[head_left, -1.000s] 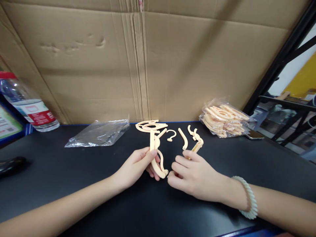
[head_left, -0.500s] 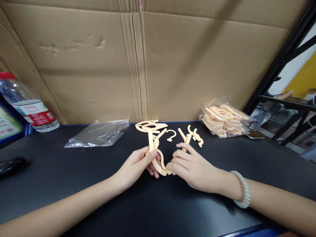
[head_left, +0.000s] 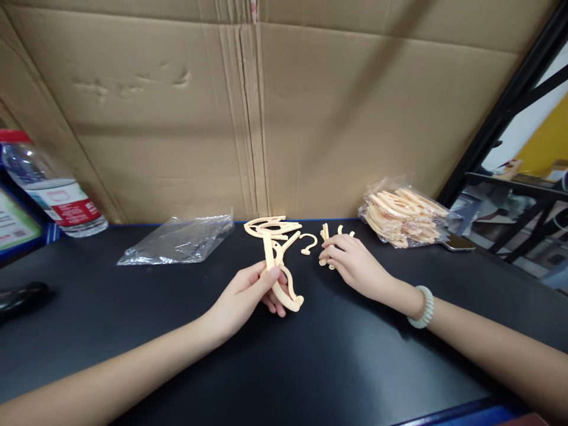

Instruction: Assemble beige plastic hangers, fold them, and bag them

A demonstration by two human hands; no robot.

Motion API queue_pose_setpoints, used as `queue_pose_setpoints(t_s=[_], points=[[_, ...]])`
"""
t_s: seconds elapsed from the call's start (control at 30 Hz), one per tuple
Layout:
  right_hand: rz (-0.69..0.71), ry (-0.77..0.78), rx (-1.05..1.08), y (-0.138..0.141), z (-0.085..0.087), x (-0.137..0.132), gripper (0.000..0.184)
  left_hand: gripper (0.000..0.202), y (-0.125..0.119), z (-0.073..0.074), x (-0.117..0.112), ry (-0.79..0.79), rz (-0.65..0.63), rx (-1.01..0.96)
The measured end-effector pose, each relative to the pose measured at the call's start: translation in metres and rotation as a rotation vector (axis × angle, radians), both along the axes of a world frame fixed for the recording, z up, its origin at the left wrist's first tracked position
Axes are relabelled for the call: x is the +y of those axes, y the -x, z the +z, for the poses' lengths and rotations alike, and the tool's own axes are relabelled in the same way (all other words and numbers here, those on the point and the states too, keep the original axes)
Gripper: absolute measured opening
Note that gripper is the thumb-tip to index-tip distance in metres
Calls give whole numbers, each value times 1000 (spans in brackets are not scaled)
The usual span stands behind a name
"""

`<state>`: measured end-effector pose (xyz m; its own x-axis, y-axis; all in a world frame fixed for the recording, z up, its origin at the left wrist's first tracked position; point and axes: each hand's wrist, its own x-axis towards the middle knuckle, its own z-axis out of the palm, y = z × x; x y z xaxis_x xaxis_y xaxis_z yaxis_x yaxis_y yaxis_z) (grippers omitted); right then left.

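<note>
Cream plastic hanger parts (head_left: 286,300) are pinched in my left hand (head_left: 255,290) above the dark table. A straight bar and a curved arm stick out past the thumb; their lower end is rounded. My right hand (head_left: 357,266) is over a small group of cream hanger pieces (head_left: 325,231) at the right, its fingers curled down around them and partly hiding them. Between the hands and farther back lies a loose hanger hook (head_left: 308,244). Behind my left hand, several curved hanger arms (head_left: 266,225) rest on the table.
A clear bag packed with cream hanger parts (head_left: 402,213) sits at the back right, beside a phone (head_left: 459,242). A flat clear plastic bag (head_left: 177,239) lies at the back left. A water bottle (head_left: 62,198) and a black object (head_left: 24,299) are far left. Cardboard (head_left: 310,118) stands behind.
My right hand has left the end of the parts in my left hand and moved away to the loose pieces at the right. My left hand keeps its hold almost in place.
</note>
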<state>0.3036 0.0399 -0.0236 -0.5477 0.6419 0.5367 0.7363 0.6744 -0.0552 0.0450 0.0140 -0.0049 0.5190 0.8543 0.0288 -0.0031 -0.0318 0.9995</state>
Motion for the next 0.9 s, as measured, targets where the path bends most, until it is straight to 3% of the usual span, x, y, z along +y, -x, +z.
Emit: queue_pose_setpoints(t_s=[0.13, 0.33, 0.47, 0.67, 0.9], points=[[19, 75, 2, 0, -4, -2, 26, 34, 0, 1, -1, -6, -6, 16], [5, 83, 26, 11, 5, -17, 23, 34, -1, 2, -2, -23, -2, 29], [151, 60, 20, 21, 12, -29, 26, 36, 0, 1, -2, -31, 14, 49], [400, -115, -232, 33, 17, -46, 40, 36, 1, -2, 0, -87, -34, 63], [382, -89, -308, 36, 19, -49, 39, 33, 0, -1, 0, -105, -51, 109]])
